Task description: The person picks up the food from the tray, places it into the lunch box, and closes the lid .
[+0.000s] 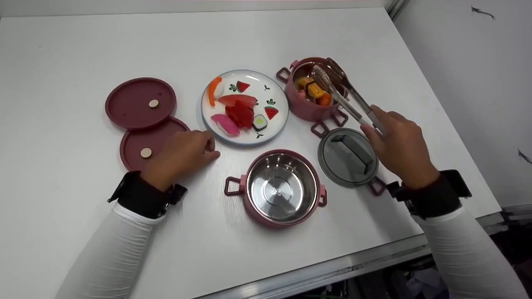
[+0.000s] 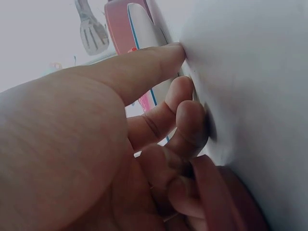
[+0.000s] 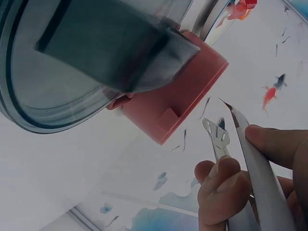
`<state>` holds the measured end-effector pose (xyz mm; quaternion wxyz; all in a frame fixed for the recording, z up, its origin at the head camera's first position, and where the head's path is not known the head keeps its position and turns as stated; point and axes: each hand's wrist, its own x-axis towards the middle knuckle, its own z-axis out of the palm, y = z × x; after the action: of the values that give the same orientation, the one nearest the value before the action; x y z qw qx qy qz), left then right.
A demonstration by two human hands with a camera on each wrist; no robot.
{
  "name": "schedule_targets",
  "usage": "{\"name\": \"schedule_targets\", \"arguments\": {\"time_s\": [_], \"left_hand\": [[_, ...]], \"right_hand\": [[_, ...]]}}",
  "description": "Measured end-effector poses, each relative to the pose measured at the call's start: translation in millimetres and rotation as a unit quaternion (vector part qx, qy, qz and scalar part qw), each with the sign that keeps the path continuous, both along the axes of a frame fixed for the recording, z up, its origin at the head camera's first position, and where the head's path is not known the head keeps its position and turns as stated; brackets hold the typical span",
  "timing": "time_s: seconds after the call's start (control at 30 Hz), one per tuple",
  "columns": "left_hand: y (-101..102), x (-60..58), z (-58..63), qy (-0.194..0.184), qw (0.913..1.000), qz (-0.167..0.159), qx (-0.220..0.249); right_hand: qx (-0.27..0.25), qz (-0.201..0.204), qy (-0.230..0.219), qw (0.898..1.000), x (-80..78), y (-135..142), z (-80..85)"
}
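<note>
My right hand (image 1: pixel 399 145) grips metal tongs (image 1: pixel 347 104), their arms spread. The tong heads are over the rear pink pot (image 1: pixel 307 110), which holds a yellow piece of toy food (image 1: pixel 314 90) and an orange one (image 1: pixel 324 99). In the right wrist view, fingers and thumb lie on opposite arms of the tongs (image 3: pixel 262 187). My left hand (image 1: pixel 183 153) rests by the plate's near-left edge, partly over the lower maroon lid (image 1: pixel 135 141). Its fingers curl loosely with nothing visible in them. The white plate (image 1: pixel 276 91) carries several toy sushi pieces (image 1: pixel 240 115).
A second pink pot (image 1: pixel 282 222) with a bare steel inside stands at the front centre. The grey lid (image 1: pixel 332 162) lies right of it, near my right wrist. Another maroon lid (image 1: pixel 133 104) overlaps the lower one. The table's metal edge (image 1: pixel 316 276) runs along the front.
</note>
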<state>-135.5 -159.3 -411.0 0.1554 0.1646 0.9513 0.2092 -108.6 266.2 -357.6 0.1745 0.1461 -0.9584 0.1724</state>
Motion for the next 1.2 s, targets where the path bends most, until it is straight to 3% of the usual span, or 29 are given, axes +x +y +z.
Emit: {"name": "schedule_targets", "arguments": {"time_s": [0.2, 0.57, 0.87, 1.2], "left_hand": [[-1.0, -0.2, -0.7, 0.001, 1.0000, 0.005, 0.005], [0.6, 0.7, 0.2, 0.001, 1.0000, 0.005, -0.005], [8.5, 0.6, 6.4, 0.001, 1.0000, -0.002, 0.006], [9.5, 5.2, 6.1, 0.010, 0.9998, -0.012, 0.007]], "right_hand": [[-0.004, 0.033, -0.014, 0.999, 6.1, -22.8, 2.6], [0.021, 0.102, -0.072, 0.992, 13.5, -57.6, -10.9], [0.027, 0.122, -0.131, 0.984, 13.5, -66.6, -11.6], [0.013, 0.141, -0.158, 0.977, 11.6, -69.2, -11.2]]}}
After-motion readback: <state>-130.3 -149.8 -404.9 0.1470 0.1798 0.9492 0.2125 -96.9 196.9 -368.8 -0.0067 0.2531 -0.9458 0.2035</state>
